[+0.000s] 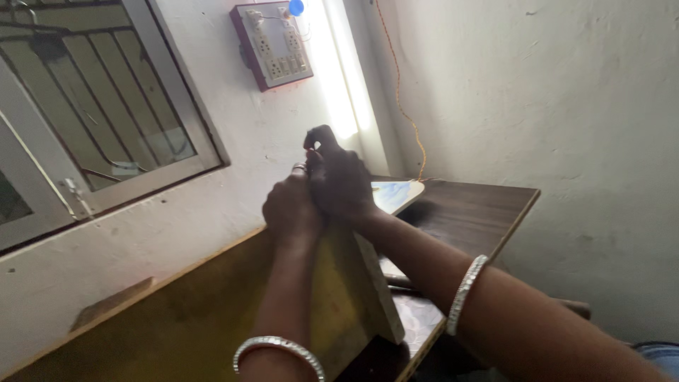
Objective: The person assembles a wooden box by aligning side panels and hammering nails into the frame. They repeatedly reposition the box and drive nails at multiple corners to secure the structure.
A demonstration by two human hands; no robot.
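I am watching my left hand (pixel 291 209) curling into a fist over the top edge of an upright wooden board (pixel 353 290), standing at centre on the dark table (pixel 481 205). My right hand (pixel 339 177) is pressing against it at 2 o'clock, fingers narrow, pinching something too small to tell. At 11 o'clock a switchboard (pixel 272 44) is hanging on the wall beside a glowing tube light (pixel 339 78).

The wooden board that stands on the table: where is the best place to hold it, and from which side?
Probably the top edge of the wooden board, from above: it stands on edge on the table, and the left hand and right hand meet there.
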